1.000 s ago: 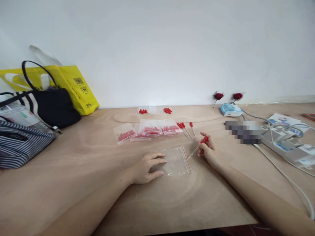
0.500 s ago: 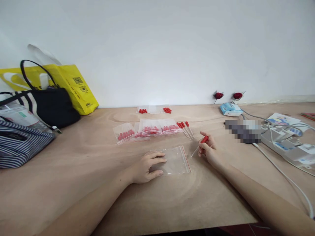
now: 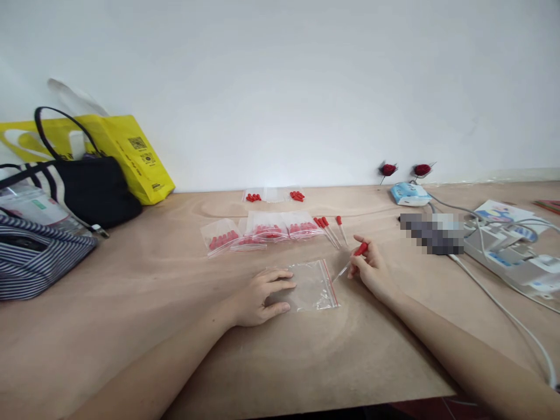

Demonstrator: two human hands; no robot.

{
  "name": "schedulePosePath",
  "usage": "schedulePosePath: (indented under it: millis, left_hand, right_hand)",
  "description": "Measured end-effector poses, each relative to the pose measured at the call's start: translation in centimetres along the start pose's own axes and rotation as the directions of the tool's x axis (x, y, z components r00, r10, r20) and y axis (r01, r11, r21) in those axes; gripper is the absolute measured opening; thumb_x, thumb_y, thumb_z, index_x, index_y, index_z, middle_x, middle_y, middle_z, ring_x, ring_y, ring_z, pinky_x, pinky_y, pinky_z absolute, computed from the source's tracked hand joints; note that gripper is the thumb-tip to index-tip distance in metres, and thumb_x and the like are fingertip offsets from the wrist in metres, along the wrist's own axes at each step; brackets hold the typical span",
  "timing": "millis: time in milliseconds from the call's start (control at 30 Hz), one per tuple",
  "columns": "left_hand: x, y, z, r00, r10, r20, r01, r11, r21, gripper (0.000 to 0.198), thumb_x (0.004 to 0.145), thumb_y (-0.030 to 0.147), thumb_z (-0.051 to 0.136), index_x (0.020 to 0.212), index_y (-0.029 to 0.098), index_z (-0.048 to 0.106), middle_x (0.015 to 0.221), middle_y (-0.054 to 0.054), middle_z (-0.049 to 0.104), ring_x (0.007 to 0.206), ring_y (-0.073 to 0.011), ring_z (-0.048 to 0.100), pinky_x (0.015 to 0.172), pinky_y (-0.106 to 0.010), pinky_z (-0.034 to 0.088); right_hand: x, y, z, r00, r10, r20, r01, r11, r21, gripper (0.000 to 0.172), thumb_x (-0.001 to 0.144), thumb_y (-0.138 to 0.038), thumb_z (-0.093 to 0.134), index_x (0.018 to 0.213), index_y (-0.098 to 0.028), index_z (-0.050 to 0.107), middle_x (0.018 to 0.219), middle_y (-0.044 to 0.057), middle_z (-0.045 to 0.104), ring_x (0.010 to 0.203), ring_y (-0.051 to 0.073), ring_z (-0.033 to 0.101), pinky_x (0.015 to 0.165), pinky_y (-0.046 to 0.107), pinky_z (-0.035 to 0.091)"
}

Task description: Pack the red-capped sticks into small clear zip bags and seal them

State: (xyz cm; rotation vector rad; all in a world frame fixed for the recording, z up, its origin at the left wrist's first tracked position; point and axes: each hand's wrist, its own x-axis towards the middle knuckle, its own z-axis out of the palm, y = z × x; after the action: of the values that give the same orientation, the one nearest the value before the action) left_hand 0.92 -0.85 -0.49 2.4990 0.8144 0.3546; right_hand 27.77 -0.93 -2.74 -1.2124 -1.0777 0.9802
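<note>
Probably the weak spot is the edge of the bag (image 3: 308, 287), which lies flat on the counter (image 3: 245, 373). The right hand's (image 3: 371, 271) fingers grasp the dropper (image 3: 361, 249) near its red bulb, its thin tip at the red-striped edge; whether they touch, I cannot tell. A careless push might snag the film. The left hand (image 3: 261, 298) rests on the bag, fingers loosely spread, holding nothing; pressing too lightly could let it slide.
</note>
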Motion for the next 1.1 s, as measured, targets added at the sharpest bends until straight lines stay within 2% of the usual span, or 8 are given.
schedulePosePath:
  millis: [133,267,367,533,700,800,933,1100]
  left_hand:
    - [-0.01,-0.05,0.02,1.0,-0.001,0.012,0.001,1.0,0.024,0.037,0.08,0.03,0.052,0.117,0.024,0.049,0.128,-0.006,0.043,0.119,-0.0232,0.037,0.099,-0.041,0.031]
    - [-0.01,-0.01,0.0,1.0,-0.006,0.016,0.006,1.0,0.029,0.043,0.081,0.031,0.051,0.122,0.024,0.042,0.13,-0.005,0.041,0.121,-0.0225,0.035,0.1,-0.041,0.03]
    - [-0.03,0.05,-0.01,1.0,-0.017,0.001,0.017,1.0,0.02,0.048,0.08,0.032,0.052,0.126,0.023,0.037,0.129,-0.006,0.042,0.121,-0.0228,0.036,0.1,-0.041,0.03]
    - [-0.1,0.03,0.14,0.998,-0.046,-0.033,0.046,0.999,-0.006,0.054,0.079,0.032,0.053,0.128,0.025,0.033,0.13,-0.006,0.042,0.119,-0.0246,0.038,0.099,-0.042,0.03]
    - [-0.03,0.16,-0.01,1.0,-0.021,-0.019,0.021,1.0,-0.001,0.049,0.079,0.03,0.053,0.125,0.025,0.038,0.13,-0.005,0.042,0.119,-0.0232,0.037,0.101,-0.042,0.028]
    - [0.07,0.24,-0.13,1.0,-0.019,0.018,0.019,1.0,0.006,0.037,0.085,0.028,0.045,0.122,0.025,0.044,0.131,-0.004,0.041,0.121,-0.0211,0.036,0.101,-0.041,0.027]
    - [0.31,0.11,0.13,0.999,-0.026,-0.025,0.026,1.0,0.004,0.033,0.086,0.028,0.043,0.118,0.024,0.048,0.127,-0.004,0.045,0.119,-0.0203,0.039,0.1,-0.039,0.03]
    - [0.47,-0.18,0.55,0.997,-0.008,-0.07,0.009,1.0,0.009,0.037,0.081,0.03,0.051,0.117,0.024,0.05,0.125,-0.005,0.048,0.116,-0.0216,0.042,0.099,-0.041,0.031]
  right_hand:
    - [-0.2,0.04,0.44,0.999,0.046,0.016,-0.047,0.994,0.103,0.052,0.063,-0.03,0.059,0.11,-0.024,0.036,0.069,-0.007,0.046,0.05,0.008,0.051,0.052,0.028,0.05]
    - [-0.58,0.0,0.57,0.985,0.098,0.141,-0.121,0.98,0.161,0.045,0.064,-0.035,0.062,0.103,-0.022,0.045,0.07,-0.005,0.052,0.058,0.01,0.057,0.065,0.032,0.051]
    - [-0.78,0.04,0.41,0.962,0.141,0.234,-0.17,0.979,0.109,0.039,0.063,-0.038,0.065,0.094,-0.019,0.052,0.071,-0.002,0.056,0.063,0.011,0.058,0.069,0.031,0.049]
    - [-0.95,0.18,0.22,0.923,0.076,0.378,-0.07,0.997,-0.03,0.032,0.062,-0.039,0.067,0.083,-0.02,0.052,0.066,-0.003,0.058,0.054,0.008,0.05,0.054,0.024,0.043]
    - [-0.72,0.36,0.21,0.912,0.031,0.409,0.065,0.973,-0.219,0.028,0.058,-0.04,0.07,0.065,-0.018,0.054,0.051,-0.006,0.047,0.046,0.006,0.038,0.043,0.02,0.031]
    - [-0.44,0.5,0.19,0.924,0.002,0.381,0.077,0.978,-0.192,0.026,0.061,-0.04,0.068,0.067,-0.018,0.055,0.055,-0.005,0.049,0.049,0.007,0.041,0.047,0.021,0.033]
    - [-0.59,0.35,0.35,0.911,0.003,0.412,0.055,0.99,-0.129,0.026,0.064,-0.041,0.064,0.077,-0.019,0.058,0.066,-0.001,0.058,0.059,0.01,0.05,0.056,0.025,0.04]
    - [-0.94,0.11,0.66,0.87,0.066,0.489,0.034,0.981,-0.193,0.028,0.063,-0.042,0.065,0.075,-0.018,0.061,0.058,-0.003,0.053,0.049,0.008,0.043,0.049,0.022,0.036]
